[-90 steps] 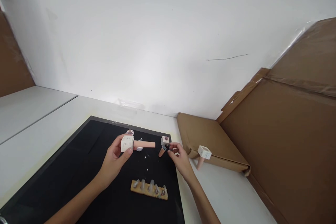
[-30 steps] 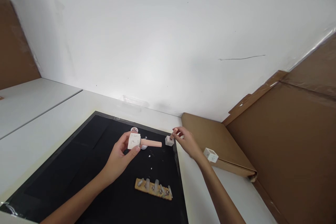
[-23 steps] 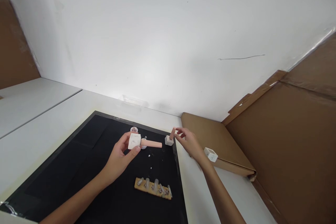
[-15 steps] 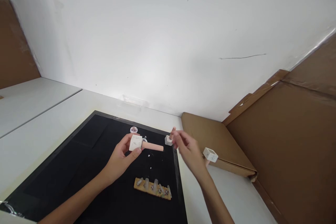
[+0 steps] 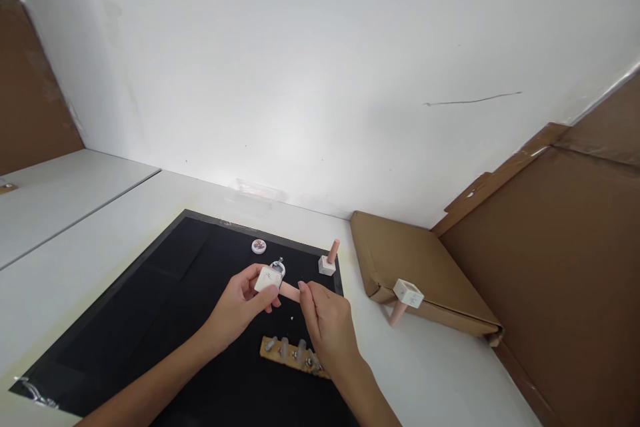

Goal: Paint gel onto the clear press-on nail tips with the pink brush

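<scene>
My left hand (image 5: 240, 307) grips a white square block (image 5: 267, 279) between thumb and fingers, over the black mat. A pink rod (image 5: 289, 291) sticks out of the block to the right. My right hand (image 5: 325, 313) is wrapped round the rod's far end, hiding it. Just behind the block lies a small round metal-rimmed piece (image 5: 278, 267), partly covered. Another white block (image 5: 327, 265) with a pink rod (image 5: 334, 251) rising from it stands at the mat's right edge.
A brown cardboard box (image 5: 415, 257) lies at the right, with a white hollow block (image 5: 409, 293) on a pink rod at its front edge. On the black mat (image 5: 150, 293) are a round tin (image 5: 259, 246) and a tan strip (image 5: 285, 355) holding several clear pieces.
My right hand has moved left and down from beside the standing block and closed on the pink rod. My left hand still holds the white block, now slightly further right.
</scene>
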A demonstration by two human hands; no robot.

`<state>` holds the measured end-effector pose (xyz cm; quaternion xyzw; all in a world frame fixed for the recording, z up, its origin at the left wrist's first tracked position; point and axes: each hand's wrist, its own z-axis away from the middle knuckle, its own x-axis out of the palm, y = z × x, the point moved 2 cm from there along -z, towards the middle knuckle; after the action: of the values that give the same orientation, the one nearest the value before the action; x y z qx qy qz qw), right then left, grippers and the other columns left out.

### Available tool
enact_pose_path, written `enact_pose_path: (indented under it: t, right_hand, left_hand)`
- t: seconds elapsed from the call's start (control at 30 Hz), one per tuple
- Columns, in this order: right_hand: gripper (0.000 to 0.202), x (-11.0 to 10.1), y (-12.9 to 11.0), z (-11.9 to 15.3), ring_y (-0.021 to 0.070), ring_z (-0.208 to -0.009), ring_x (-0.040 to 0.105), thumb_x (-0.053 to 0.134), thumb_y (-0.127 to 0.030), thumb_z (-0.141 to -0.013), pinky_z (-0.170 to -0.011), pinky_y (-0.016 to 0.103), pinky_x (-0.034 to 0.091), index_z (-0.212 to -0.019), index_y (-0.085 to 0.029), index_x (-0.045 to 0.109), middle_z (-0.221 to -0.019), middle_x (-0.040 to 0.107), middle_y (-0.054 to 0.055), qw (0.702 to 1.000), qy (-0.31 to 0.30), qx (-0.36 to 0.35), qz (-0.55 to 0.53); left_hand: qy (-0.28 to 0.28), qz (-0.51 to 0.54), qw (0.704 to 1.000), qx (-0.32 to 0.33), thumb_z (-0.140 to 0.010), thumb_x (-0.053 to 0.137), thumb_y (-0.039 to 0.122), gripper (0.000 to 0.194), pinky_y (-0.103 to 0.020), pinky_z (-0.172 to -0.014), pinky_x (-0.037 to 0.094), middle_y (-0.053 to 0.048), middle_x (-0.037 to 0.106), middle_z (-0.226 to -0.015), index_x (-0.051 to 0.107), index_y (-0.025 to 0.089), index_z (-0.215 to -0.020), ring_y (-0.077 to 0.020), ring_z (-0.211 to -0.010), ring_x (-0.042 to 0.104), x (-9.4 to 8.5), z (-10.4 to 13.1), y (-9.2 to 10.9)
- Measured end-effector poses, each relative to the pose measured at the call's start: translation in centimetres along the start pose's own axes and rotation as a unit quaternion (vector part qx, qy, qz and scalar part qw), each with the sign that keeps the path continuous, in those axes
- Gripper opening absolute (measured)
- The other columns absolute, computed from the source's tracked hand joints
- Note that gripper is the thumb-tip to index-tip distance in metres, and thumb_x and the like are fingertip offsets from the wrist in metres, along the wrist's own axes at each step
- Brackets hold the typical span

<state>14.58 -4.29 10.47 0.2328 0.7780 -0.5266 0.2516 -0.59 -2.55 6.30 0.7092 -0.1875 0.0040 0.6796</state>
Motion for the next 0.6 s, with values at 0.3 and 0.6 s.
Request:
enact_pose_path:
  t: [0.3,0.6]
  right_hand:
    - [0.044,-0.7,-0.6,0.1,0.0082,-0.044,0.034,0.034,-0.045,-0.096,-0.041,0.020,0.029,-0.068,-0.018,0.055,-0.051,0.037,-0.006,0.978,-0.200,0.001,-0.058]
    - [0.026,0.9,-0.5,1.0,0.0139,-0.051,0.043,0.045,-0.032,-0.091,-0.050,0.027,0.028,-0.067,-0.021,0.048,-0.060,0.050,0.000,0.995,-0.080,-0.040,0.038]
  left_hand:
    - [-0.034,-0.107,0.991,0.077,-0.073,0.069,0.032,0.030,-0.024,-0.062,0.043,-0.001,0.062,-0.073,0.064,0.015,-0.098,-0.0151,-0.066,0.054,-0.8,0.2,1.1]
    - [0.021,-0.099,0.993,0.063,-0.078,0.062,0.030,0.019,-0.023,-0.061,0.044,-0.002,0.064,-0.074,0.066,0.015,-0.089,-0.0152,-0.065,0.056,-0.6,0.4,1.6]
